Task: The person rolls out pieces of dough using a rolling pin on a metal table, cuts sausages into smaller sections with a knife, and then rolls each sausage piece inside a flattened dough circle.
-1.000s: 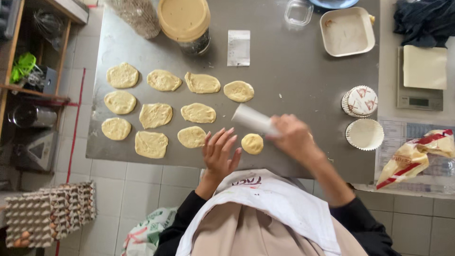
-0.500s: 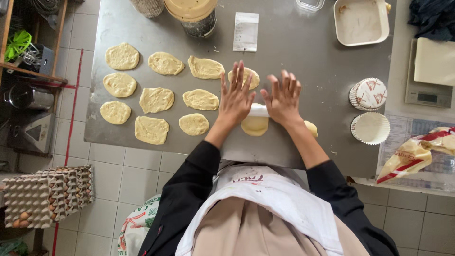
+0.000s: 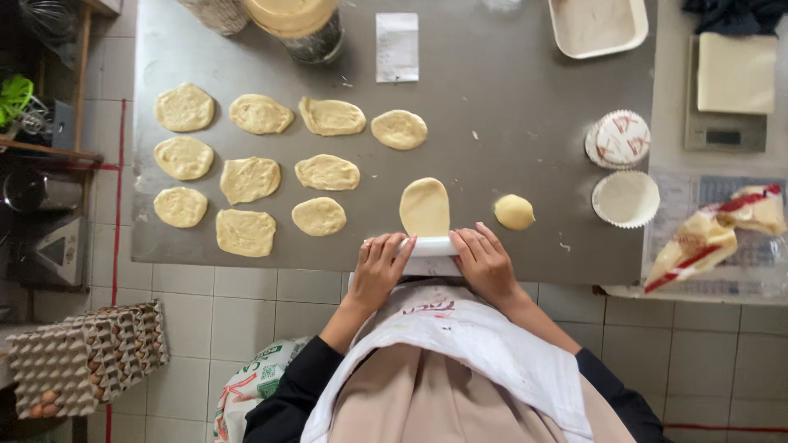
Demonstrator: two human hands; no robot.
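Note:
A white rolling pin (image 3: 431, 246) lies across the near edge of the steel table (image 3: 509, 107). My left hand (image 3: 379, 271) rests on its left end with fingers spread, and my right hand (image 3: 484, 264) rests on its right end. Just beyond the pin lies a freshly flattened oval of yellow dough (image 3: 425, 207). A round dough ball (image 3: 515, 212) sits to its right. Several flattened dough pieces (image 3: 246, 179) lie in rows on the left half of the table.
At the table's right stand a stack of paper cups (image 3: 617, 139) and an open white paper cup (image 3: 625, 198). A white tray (image 3: 597, 26) and a lidded container (image 3: 297, 20) sit at the far edge. A scale (image 3: 729, 90) and egg cartons (image 3: 82, 353) flank the table.
The pin has rolled back toward me over the dough, which now lies as a long flat oval. Both hands came back to the table's near edge.

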